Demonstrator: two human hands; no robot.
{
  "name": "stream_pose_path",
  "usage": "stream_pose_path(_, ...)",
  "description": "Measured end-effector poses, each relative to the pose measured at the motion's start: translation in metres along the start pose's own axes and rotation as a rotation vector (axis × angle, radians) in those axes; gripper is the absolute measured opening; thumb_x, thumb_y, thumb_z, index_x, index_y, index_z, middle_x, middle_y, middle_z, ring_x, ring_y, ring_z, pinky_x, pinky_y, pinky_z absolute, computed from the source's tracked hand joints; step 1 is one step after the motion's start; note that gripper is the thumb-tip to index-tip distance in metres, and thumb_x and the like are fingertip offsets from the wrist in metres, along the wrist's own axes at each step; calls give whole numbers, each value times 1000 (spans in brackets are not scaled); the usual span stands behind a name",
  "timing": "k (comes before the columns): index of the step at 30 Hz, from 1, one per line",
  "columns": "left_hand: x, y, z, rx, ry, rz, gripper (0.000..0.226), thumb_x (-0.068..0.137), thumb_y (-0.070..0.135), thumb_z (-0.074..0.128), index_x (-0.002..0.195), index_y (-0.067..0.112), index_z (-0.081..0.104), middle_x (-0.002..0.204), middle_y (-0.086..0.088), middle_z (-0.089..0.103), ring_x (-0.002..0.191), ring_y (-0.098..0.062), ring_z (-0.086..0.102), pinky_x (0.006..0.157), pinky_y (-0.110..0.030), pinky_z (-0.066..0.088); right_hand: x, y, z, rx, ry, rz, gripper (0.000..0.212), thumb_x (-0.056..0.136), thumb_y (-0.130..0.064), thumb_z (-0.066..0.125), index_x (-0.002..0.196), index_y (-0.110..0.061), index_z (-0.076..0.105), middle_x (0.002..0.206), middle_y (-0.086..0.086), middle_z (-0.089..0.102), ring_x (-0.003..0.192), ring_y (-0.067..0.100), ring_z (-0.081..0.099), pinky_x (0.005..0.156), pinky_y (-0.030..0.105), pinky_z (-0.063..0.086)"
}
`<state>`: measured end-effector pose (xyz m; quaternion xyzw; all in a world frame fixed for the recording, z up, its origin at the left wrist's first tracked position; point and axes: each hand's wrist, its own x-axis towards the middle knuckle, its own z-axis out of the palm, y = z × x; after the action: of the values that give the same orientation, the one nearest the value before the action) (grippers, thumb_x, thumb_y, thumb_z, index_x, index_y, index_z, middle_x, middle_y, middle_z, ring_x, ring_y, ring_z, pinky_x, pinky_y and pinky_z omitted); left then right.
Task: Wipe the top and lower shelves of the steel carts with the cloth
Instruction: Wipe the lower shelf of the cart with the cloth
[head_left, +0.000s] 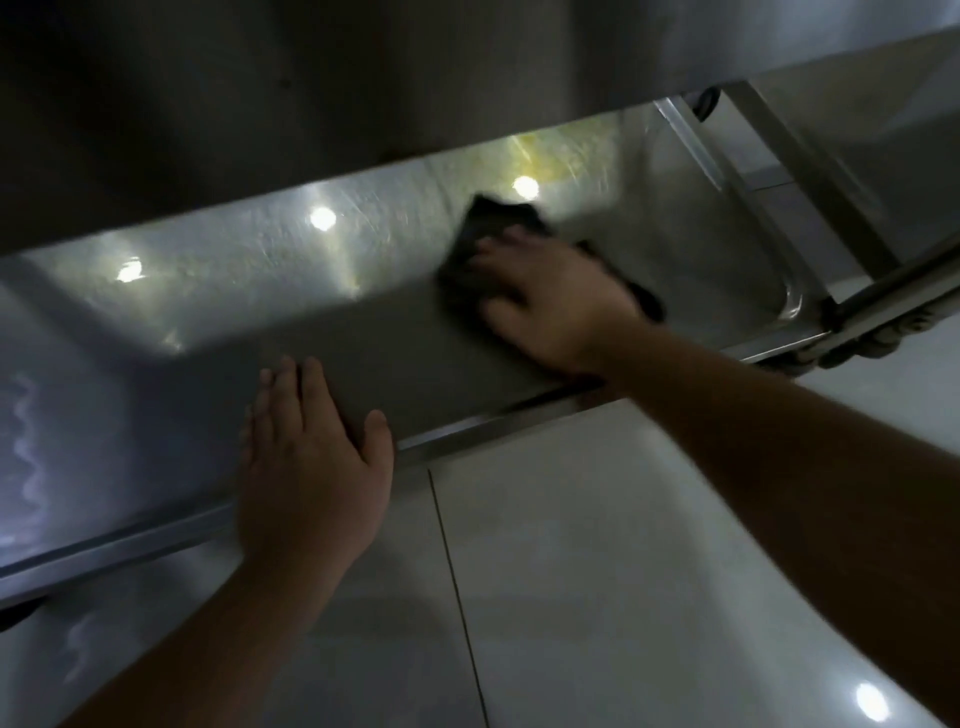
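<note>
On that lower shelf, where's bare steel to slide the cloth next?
Bare steel runs across the lower shelf between the left hand at the front lip and the right hand pressing the cloth. The right end is crowded by the cart's upright.

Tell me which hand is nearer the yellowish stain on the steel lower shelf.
Right. The right hand presses the dark cloth just below the yellowish stain; the left hand rests flat at the steel lower shelf's front edge, farther away.

The left hand (311, 457) lies flat with its fingers straight and close together, thumb out to the side. The right hand (556, 301) reaches farther out on a long bare arm, palm down, fingers spread and pressing.
</note>
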<state>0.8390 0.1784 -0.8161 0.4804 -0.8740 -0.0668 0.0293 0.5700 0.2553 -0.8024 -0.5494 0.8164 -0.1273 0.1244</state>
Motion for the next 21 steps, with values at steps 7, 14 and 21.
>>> stream_pose_path(7, -1, 3, 3, 15, 4, -8, 83, 95, 47, 36, 161, -2, 33, 169, -25, 28, 159, -39, 22, 127, -52, 21, -20, 83, -44, 73, 199, 776, 63, 108, -49, 31, 162, -18, 33, 172, 10, 22, 160, 32, 8, 128, 57, 9)
stream_pose_path(14, 3, 2, -3, 24, -79, -4, 79, 100, 45, 32, 165, 1, 24, 173, -21, 20, 162, -34, 14, 130, -48, 12, 43, -103, 37, -47, 80, 230, 68, 99, -58, 36, 153, -18, 46, 162, 8, 40, 153, 30, 26, 123, 50, 22)
stream_pose_path(21, 9, -42, -30, -165, -179, 151, 71, 107, 43, 49, 167, 13, 25, 176, -7, 16, 161, -25, 16, 129, -43, 17, 60, -137, 37, -16, -66, -57, 67, 103, -59, 34, 161, -25, 38, 171, -1, 29, 159, 23, 18, 126, 45, 14)
